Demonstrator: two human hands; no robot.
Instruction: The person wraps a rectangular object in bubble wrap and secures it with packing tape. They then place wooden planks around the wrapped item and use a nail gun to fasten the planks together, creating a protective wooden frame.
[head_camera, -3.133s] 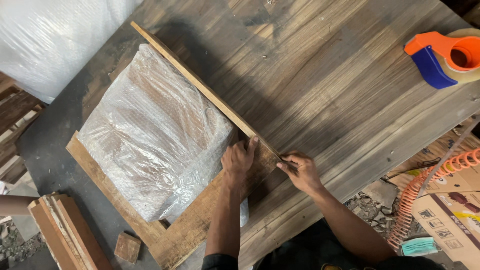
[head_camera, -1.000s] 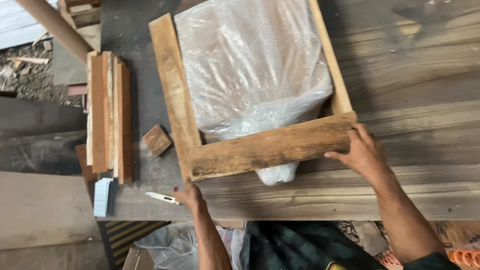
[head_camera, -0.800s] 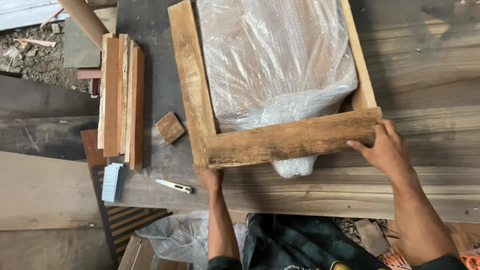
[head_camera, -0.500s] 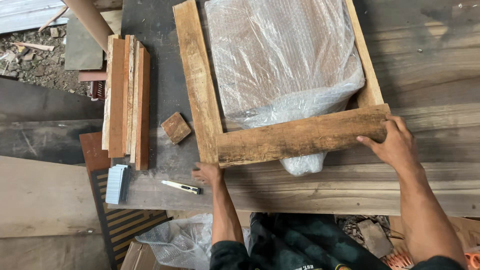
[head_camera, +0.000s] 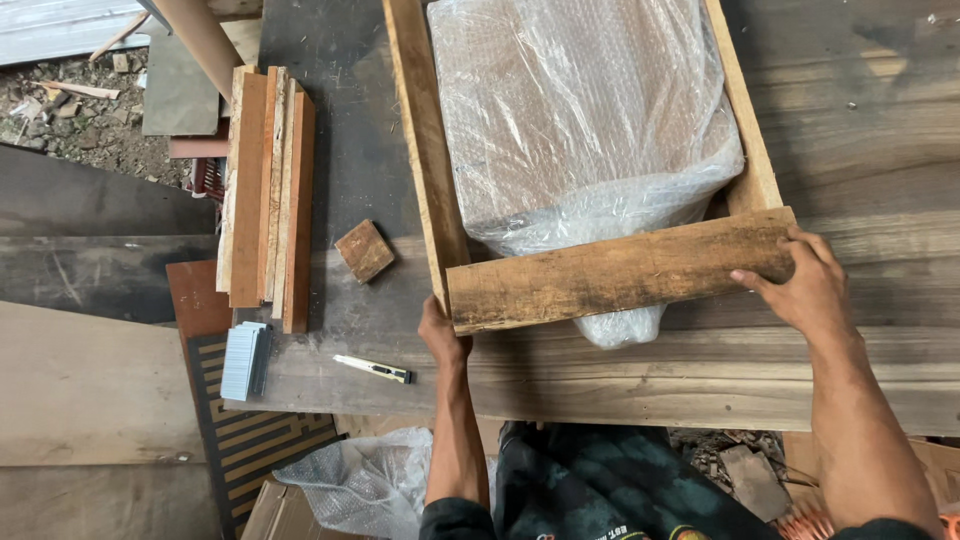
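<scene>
Change: since half a second back the frame sits a shade higher and further right in view; the left hand (head_camera: 443, 335) stays at the frame's near-left corner and the right hand (head_camera: 800, 280) still grips the near plank's right end.
Near plank: a rough brown plank (head_camera: 620, 272) lies crosswise over the near ends of the two side rails, tilted slightly, its right end higher in view.
Wooden frame: the left rail (head_camera: 422, 150) and the right rail (head_camera: 745, 130) run from the plank toward 12 o'clock, lying flat on the workbench (head_camera: 880, 130).
Wrapped bundle: a bulky block in clear bubble wrap (head_camera: 580, 120) lies between the rails; a fold of wrap pokes out under the plank at 6 o'clock.
Left hand grip: pressed against the corner where the plank meets the left rail, fingers tucked under or behind the wood; whether they clench it I cannot tell.
Right hand grip: clasped over the plank's right end, fingers on the top face, thumb on the near edge.
Wood block: a small square offcut (head_camera: 364, 250) lies at 9 o'clock of the frame, just beside the left rail, not touching it.
Stacked boards: a bundle of narrow boards (head_camera: 268, 195) lies further toward 9 o'clock, parallel to the left rail.
Utility knife: a slim knife (head_camera: 372, 369) lies at 8 o'clock of the left hand, near the bench edge.
Staple strips: a grey block of staples (head_camera: 244, 360) sits at 9 o'clock of the knife.
Plastic sheet: crumpled clear film (head_camera: 365, 480) lies below the bench, at 7 o'clock of the left forearm.
</scene>
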